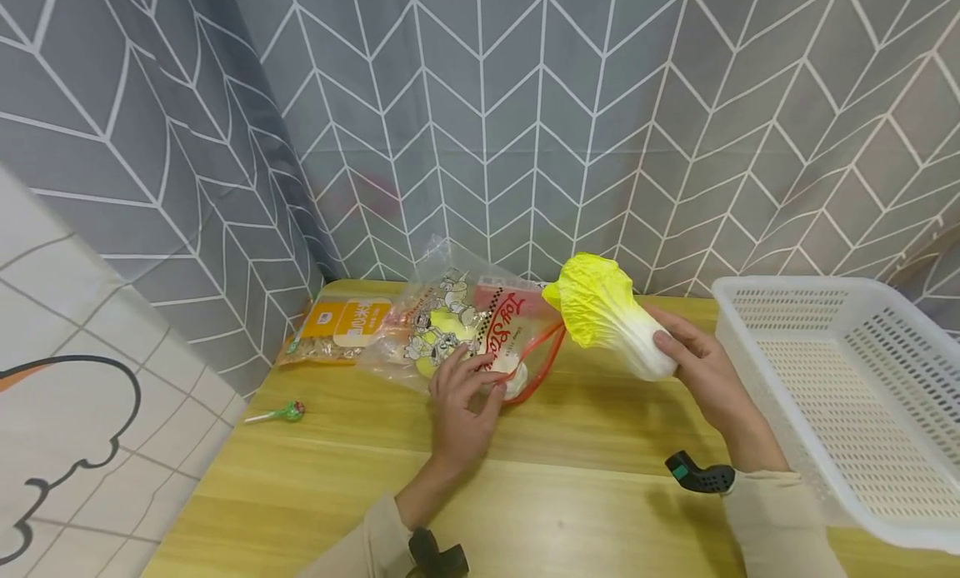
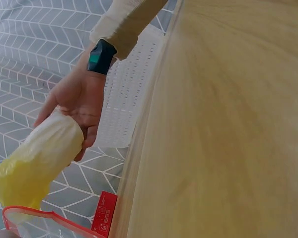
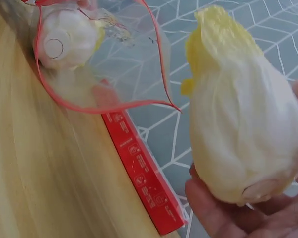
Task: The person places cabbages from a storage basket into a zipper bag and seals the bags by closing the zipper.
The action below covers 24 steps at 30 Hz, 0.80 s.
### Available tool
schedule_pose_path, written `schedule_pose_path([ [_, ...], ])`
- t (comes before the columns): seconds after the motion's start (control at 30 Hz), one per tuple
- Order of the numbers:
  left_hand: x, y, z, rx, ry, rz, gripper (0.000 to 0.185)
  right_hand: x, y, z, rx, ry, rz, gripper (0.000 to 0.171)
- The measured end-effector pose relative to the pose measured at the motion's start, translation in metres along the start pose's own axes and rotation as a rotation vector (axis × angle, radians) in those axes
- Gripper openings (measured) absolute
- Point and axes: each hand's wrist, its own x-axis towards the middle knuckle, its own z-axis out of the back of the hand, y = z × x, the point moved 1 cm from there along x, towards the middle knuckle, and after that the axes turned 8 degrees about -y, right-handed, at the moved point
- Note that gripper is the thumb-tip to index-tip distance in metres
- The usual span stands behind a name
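Observation:
My right hand [image 1: 701, 361] grips a napa cabbage [image 1: 611, 316] by its white base, holding it above the table with the yellow leaves pointing up and left. At the table's middle lies a clear printed zip bag [image 1: 450, 303] with a red-rimmed mouth, standing open toward the right. My left hand [image 1: 465, 403] pinches the near edge of that rim between thumb and fingers. Inside the bag is a second cabbage, its round white base [image 3: 64, 39] facing the mouth in the right wrist view. The held cabbage [image 2: 42, 151] appears just beyond the bag's rim in the left wrist view.
A white plastic basket [image 1: 772, 411] stands on the right side of the table. Left of the bag lies an orange food packet [image 1: 337, 328], with a green lollipop [image 1: 288, 411] nearer me. A red box [image 3: 144, 173] lies behind the bag, by the patterned curtain [image 1: 480, 128].

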Motion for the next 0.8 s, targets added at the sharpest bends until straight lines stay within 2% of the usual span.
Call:
schedule_pose_path([
  [0.17, 0.000, -0.001, 0.001, -0.001, 0.018, 0.031, 0.008, -0.002, -0.005, 0.006, 0.084, 0.077, 0.032, 0.043],
  [0.37, 0.000, -0.001, 0.000, 0.006, 0.019, 0.041, 0.007, -0.004, -0.011, 0.014, 0.181, 0.272, 0.085, 0.046],
  [0.5, 0.001, 0.000, 0.000, -0.002, 0.014, 0.047, 0.009, -0.005, -0.018, 0.018, 0.153, 0.375, 0.076, 0.045],
  [0.63, 0.001, -0.001, 0.001, -0.021, 0.012, 0.073, 0.010, -0.004, -0.023, 0.019, 0.086, 0.403, 0.067, 0.046],
  [0.8, 0.002, -0.003, 0.002, -0.026, 0.005, 0.076, 0.012, -0.005, -0.026, 0.018, 0.060, 0.440, 0.068, 0.049],
])
